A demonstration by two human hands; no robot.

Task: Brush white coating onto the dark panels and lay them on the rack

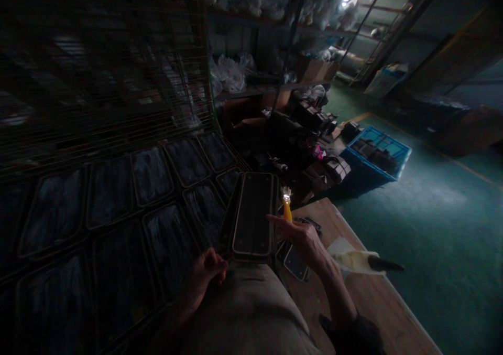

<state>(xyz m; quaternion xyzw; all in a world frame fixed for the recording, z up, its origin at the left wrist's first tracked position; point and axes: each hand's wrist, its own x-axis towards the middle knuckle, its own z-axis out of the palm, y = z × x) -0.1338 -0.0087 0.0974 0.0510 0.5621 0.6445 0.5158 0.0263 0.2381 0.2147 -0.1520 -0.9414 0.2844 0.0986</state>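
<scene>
My right hand (301, 234) grips a small brush with a yellow handle (287, 209), its bright end pointing up and away from me. The index finger reaches left to the edge of a dark rectangular panel (253, 213) with a pale rim and rounded corners. This panel stands just beyond my lap, over another dark piece. My left hand (206, 271) is near the panel's lower left corner, fingers curled in, with nothing visible in them. More dark panels (296, 260) lie on the wooden board (326, 302) under my right arm.
Rows of dark panels with whitish smears (151, 174) cover the left side, below a wire mesh (188, 82). A pale container with a dark handle (361, 260) lies on the board. A blue crate (377, 153) stands on the green floor. Shelves hold plastic bags (231, 74).
</scene>
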